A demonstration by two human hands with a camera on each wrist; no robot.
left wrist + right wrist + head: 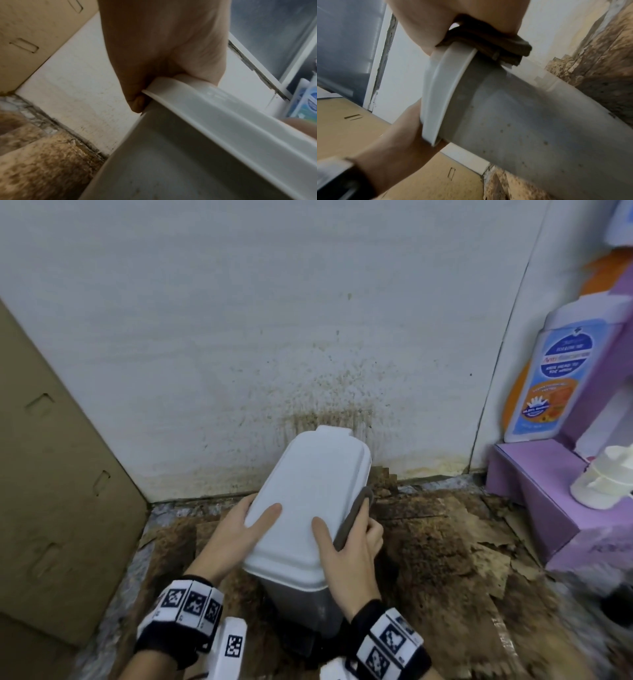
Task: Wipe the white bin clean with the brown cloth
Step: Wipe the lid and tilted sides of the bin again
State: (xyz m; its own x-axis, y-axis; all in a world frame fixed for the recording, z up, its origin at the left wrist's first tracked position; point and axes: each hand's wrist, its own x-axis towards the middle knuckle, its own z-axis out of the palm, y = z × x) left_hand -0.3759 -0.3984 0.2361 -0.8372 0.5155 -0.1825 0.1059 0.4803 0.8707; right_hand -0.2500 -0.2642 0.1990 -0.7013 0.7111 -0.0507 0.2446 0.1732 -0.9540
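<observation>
The white bin (308, 491) stands tilted on the floor near the wall, with its lid shut. My left hand (253, 518) grips the lid's left edge, thumb on top and fingers curled under the rim. In the left wrist view the left hand (163, 54) wraps over the lid's corner of the bin (205, 135). My right hand (352, 546) holds the folded brown cloth (356, 513) against the lid's right edge, thumb resting on top. The right wrist view has the cloth (496, 44) pinched over the rim of the bin (539, 121), whose grey side carries small dark specks.
A cardboard box (51, 474) stands at the left. The white wall (308, 354) behind the bin is spattered brown. Stained, torn cardboard (445, 542) covers the floor. At the right are a purple box (548, 501), a labelled bottle (555, 378) and a white pump bottle (606, 477).
</observation>
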